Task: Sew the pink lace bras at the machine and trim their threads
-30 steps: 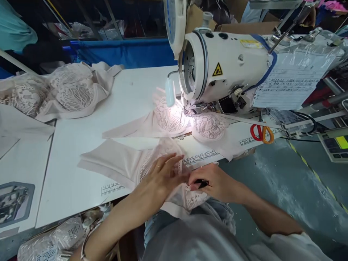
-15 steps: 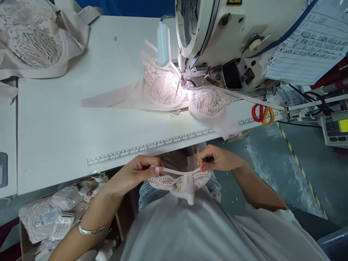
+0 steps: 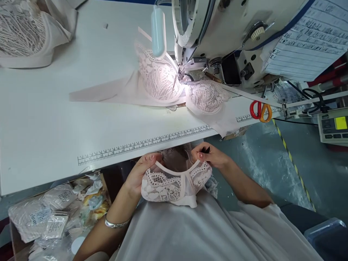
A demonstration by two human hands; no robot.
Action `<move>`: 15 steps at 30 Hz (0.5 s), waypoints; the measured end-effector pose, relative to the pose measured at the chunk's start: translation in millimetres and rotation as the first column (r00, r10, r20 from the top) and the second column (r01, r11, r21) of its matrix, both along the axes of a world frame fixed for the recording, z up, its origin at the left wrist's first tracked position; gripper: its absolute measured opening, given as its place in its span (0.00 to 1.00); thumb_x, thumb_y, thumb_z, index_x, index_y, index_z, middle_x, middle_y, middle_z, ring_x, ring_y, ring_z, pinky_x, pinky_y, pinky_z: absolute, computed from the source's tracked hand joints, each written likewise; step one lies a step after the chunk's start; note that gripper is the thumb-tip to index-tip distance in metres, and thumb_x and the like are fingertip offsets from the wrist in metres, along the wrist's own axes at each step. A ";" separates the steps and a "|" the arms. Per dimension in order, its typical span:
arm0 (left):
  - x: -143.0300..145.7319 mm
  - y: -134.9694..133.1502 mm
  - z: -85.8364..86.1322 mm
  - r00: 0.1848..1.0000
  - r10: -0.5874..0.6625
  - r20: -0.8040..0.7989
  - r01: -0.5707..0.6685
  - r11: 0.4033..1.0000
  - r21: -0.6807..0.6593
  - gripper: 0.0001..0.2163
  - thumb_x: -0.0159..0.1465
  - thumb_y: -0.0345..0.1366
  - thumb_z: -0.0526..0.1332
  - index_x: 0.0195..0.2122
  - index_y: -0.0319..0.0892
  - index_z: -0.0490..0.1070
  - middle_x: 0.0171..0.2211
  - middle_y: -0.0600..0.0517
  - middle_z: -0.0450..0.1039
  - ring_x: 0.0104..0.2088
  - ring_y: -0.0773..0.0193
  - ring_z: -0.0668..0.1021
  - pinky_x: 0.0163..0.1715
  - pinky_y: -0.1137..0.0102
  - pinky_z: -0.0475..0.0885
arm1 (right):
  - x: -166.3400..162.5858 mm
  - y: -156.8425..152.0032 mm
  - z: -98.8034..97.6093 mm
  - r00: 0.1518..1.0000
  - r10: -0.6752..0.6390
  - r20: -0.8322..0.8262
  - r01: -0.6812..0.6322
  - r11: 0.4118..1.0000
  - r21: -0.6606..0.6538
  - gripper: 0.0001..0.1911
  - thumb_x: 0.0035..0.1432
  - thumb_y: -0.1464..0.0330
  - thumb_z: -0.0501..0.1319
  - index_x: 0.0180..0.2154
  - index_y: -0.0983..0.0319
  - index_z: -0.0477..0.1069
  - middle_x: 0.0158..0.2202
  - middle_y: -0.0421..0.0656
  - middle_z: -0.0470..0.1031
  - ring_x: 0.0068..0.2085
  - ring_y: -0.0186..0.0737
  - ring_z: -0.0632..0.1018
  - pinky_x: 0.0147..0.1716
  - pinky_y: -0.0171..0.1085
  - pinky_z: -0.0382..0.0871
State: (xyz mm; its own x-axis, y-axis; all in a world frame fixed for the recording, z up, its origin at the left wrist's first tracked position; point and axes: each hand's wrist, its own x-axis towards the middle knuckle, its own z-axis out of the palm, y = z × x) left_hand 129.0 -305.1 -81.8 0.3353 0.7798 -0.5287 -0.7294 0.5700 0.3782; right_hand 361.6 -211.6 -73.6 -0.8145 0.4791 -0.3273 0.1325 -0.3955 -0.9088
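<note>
Between my two hands, in front of my lap, a pale pink lace bra [image 3: 165, 186] is stretched with its lace cups facing up. My left hand [image 3: 143, 170] pinches its upper edge on the left. On the other side my right hand [image 3: 208, 155] is closed on the bra's edge and also has a small dark tool, perhaps thread snips, within its fingers. A second lace bra [image 3: 160, 81] lies on the table beneath the needle of the sewing machine [image 3: 214, 43], lit by its lamp. Parts of the held bra behind the fingers are hidden.
More lace bra pieces [image 3: 24, 36] lie at the far left of the white table [image 3: 49, 119]. Red and orange-handled scissors [image 3: 260, 111] hang at the right by a pale elastic strip. A box of plastic-wrapped packets [image 3: 58, 210] stands below on the left; written sheets [image 3: 312, 43] hang on the machine.
The held bra has tilted, so more of its lace cups faces me, and its top edge now curves. My left hand has turned upward a little. The view has shifted slightly.
</note>
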 end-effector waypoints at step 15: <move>14.6 5.6 35.5 0.345 0.650 -0.677 0.281 0.617 0.735 0.13 0.60 0.37 0.70 0.46 0.53 0.76 0.38 0.51 0.78 0.39 0.55 0.79 0.41 0.59 0.76 | 40.5 -7.6 39.9 0.970 0.240 0.022 -0.240 0.951 0.197 0.18 0.64 0.56 0.63 0.31 0.64 0.74 0.21 0.35 0.66 0.21 0.27 0.62 0.21 0.31 0.53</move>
